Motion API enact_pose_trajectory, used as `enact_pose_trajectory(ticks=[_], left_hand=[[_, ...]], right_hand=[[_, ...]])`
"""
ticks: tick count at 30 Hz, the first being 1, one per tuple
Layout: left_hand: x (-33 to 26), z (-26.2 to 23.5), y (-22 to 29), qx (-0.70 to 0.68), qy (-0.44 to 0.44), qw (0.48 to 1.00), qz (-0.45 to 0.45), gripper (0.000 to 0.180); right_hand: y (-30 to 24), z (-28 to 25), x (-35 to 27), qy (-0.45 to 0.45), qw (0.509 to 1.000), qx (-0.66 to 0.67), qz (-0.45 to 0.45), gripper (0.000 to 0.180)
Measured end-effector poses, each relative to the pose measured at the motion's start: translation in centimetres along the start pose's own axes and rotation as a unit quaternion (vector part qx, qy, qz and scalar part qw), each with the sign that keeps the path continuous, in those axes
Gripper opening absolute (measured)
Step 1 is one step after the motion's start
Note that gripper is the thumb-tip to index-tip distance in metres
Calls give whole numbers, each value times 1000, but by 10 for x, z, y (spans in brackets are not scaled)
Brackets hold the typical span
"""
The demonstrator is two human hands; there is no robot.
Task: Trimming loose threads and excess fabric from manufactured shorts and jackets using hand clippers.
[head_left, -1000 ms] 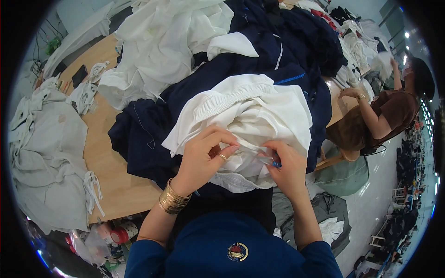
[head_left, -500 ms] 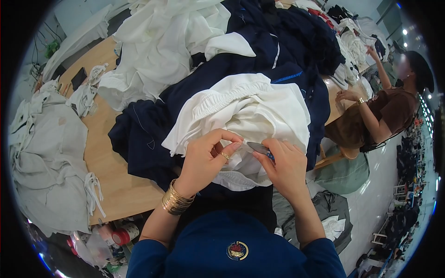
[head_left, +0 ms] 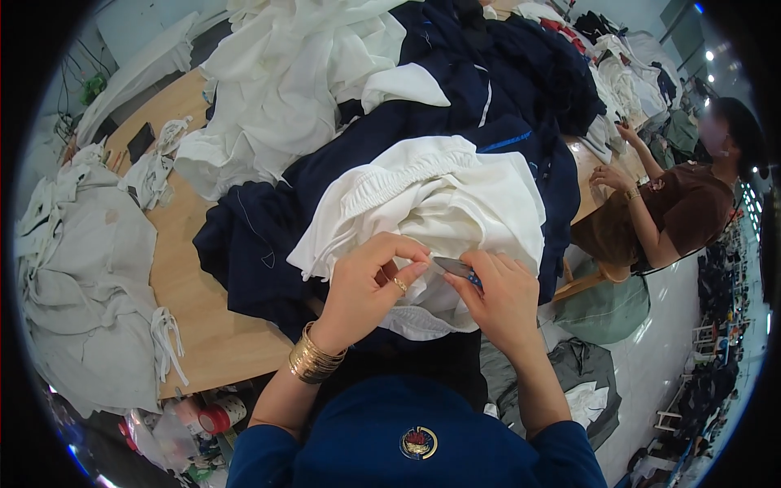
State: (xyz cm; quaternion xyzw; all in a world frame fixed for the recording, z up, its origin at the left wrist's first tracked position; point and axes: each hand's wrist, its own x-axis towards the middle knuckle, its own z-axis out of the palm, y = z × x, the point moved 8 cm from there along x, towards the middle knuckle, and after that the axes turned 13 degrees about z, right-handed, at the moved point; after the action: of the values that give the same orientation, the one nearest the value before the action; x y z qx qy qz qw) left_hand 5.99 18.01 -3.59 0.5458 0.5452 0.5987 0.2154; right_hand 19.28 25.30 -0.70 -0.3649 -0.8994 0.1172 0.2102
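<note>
A white garment [head_left: 488, 187] with a gathered elastic waistband lies bunched in front of me, on top of navy garments. Over its near part my left hand [head_left: 370, 281], wearing a ring and gold bangles, is pinched at the fingertips. What sits in that pinch, perhaps a thread or a bit of the white cloth, is too small to make out. My right hand [head_left: 506, 294] is closed round small thread snips [head_left: 452, 266] with grey blades and a bit of blue. The blade tips point left, close beside my left fingertips.
Navy garments [head_left: 521, 73] and a white cloth heap [head_left: 285, 98] pile up on the wooden table [head_left: 195, 325]. Grey garments [head_left: 89, 285] hang over its left side. At right a co-worker [head_left: 691, 195] sits by a table. A red-lidded container [head_left: 218, 416] stands below the left edge.
Both hands stay over the white garment, with only a slight shift of the left fingers and the snips. The co-worker's raised hand has come down.
</note>
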Motion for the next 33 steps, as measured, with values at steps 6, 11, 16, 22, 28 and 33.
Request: enact_pose_trajectory(ticks=[6, 11, 16, 22, 28, 33], left_hand=[[-3, 2, 3, 13, -7, 1000, 22, 10], [-3, -2, 2, 2, 23, 1000, 8, 9], [-6, -1, 13, -5, -4, 1000, 21, 7], [-40, 7, 16, -106, -463, 868, -143, 12], [64, -16, 12, 184, 8, 979, 86, 9], [71, -1, -3, 294, -9, 944, 146, 12]], right_hand=[[0, 3, 0, -14, 1000, 3, 1, 22], [-1, 2, 1, -9, 1000, 12, -2, 22], [0, -1, 1, -16, 999, 37, 3, 24], [42, -23, -2, -57, 959, 244, 135, 29], [6, -30, 36, 14, 958, 278, 60, 15], [23, -5, 50, 12, 978, 190, 89, 17]])
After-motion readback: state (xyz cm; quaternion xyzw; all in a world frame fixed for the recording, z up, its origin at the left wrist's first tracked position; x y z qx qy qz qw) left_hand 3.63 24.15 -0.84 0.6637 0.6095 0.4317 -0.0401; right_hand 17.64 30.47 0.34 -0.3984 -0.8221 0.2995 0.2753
